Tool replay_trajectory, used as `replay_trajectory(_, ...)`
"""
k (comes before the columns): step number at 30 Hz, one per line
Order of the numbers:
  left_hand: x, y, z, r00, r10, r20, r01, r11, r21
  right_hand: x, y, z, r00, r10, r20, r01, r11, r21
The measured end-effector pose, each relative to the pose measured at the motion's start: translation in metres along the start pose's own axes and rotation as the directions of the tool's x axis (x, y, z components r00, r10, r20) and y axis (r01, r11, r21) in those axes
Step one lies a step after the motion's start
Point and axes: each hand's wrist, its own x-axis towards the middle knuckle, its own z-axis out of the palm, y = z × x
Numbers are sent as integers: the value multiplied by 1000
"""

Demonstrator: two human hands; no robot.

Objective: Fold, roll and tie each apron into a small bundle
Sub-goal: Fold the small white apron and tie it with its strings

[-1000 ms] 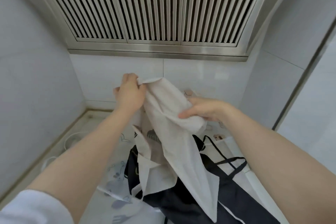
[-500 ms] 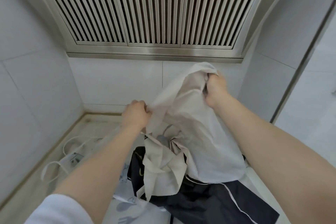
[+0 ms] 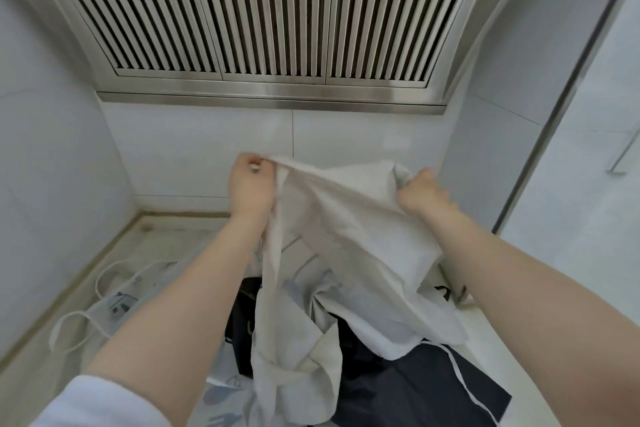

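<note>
Both hands hold the beige apron (image 3: 349, 218) up in the air, above the counter (image 3: 173, 236). The left hand (image 3: 250, 184) pinches one end of the top edge, and the right hand (image 3: 420, 192) grips the other end with curled fingers. Half a second ago the left hand was lower and close to the cloth bundle; now it has risen to nearly the same height as the right hand, and the edge between them is stretched wider. The lower part of the apron hangs down onto the dark navy apron (image 3: 415, 392), which lies on the counter. A patterned white apron (image 3: 121, 302) lies on the left side with its strings loose.
</note>
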Motion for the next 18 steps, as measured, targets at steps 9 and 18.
replay_trajectory(9,-19,28,8,823,300,482,-392,914,101,-37,-62,14,575,-775,261,704,631,325)
replay_trajectory(18,-25,-16,-19,703,-278,655,-275,743,610,-13,-45,27,753,-650,-100,658,743,124)
